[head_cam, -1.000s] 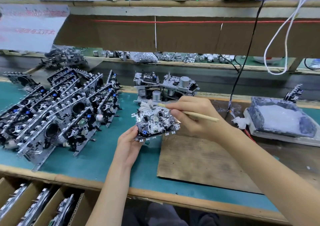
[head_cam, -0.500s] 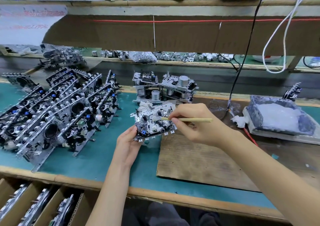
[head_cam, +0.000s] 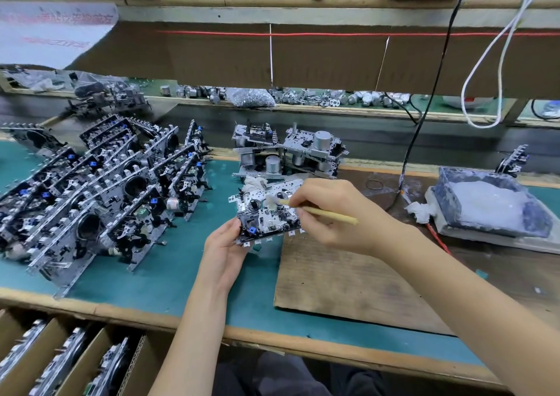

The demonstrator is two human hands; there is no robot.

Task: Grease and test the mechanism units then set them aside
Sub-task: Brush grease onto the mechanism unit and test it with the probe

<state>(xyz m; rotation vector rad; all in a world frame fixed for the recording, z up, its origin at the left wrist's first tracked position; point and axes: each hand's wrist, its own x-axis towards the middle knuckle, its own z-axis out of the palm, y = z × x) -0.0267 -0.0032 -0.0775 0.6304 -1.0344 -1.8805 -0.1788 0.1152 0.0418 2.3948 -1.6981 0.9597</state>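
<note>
A metal mechanism unit (head_cam: 265,214) is held tilted above the green mat near the bench's middle. My left hand (head_cam: 225,248) grips its lower left corner from below. My right hand (head_cam: 330,210) pinches a thin wooden brush (head_cam: 330,214), whose white greasy tip touches the top face of the unit. A tray of whitish grease (head_cam: 491,203) sits at the right. Rows of leaning mechanism units (head_cam: 100,189) fill the left of the mat, and a few more units (head_cam: 288,153) are stacked just behind the held one.
A worn brown board (head_cam: 348,280) lies on the mat under my right forearm. A black cable (head_cam: 424,114) and white cable (head_cam: 485,62) hang at the right. Cardboard boxes (head_cam: 60,362) with units stand below the front edge. A back ledge holds small motors (head_cam: 363,98).
My right hand has lowered and swung the brush, so its tip has moved from the unit's upper edge to the middle of its top face. The unit stays in my left hand.
</note>
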